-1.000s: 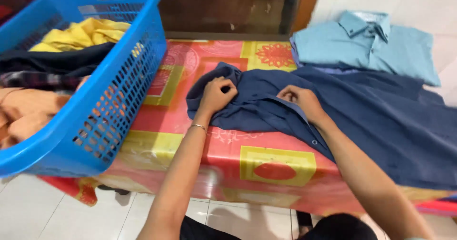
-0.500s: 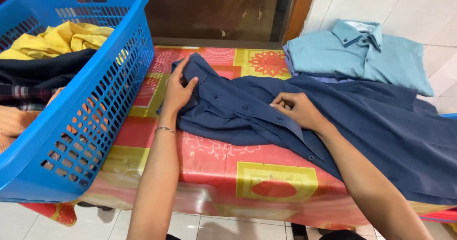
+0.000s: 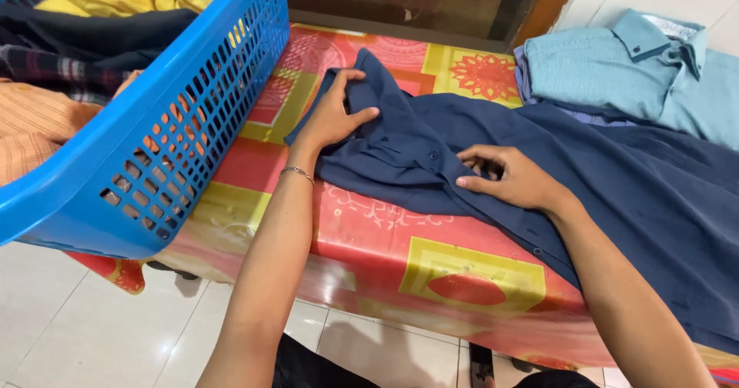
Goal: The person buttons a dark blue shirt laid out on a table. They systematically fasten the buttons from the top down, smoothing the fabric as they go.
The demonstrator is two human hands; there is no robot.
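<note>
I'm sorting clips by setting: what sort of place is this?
Probably a home laundry or ironing spot. A blue basket of mixed clothes sits on a table with a patterned cover, a navy shirt is spread under both hands, and a folded teal shirt lies behind it over a tiled floor.

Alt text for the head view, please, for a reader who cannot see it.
Two bare hands press on a dark navy button-up shirt spread over a red and yellow patterned tablecloth: left hand at the collar, right hand on the button placket. A blue plastic laundry basket stands left; a folded light blue shirt lies behind.
</note>
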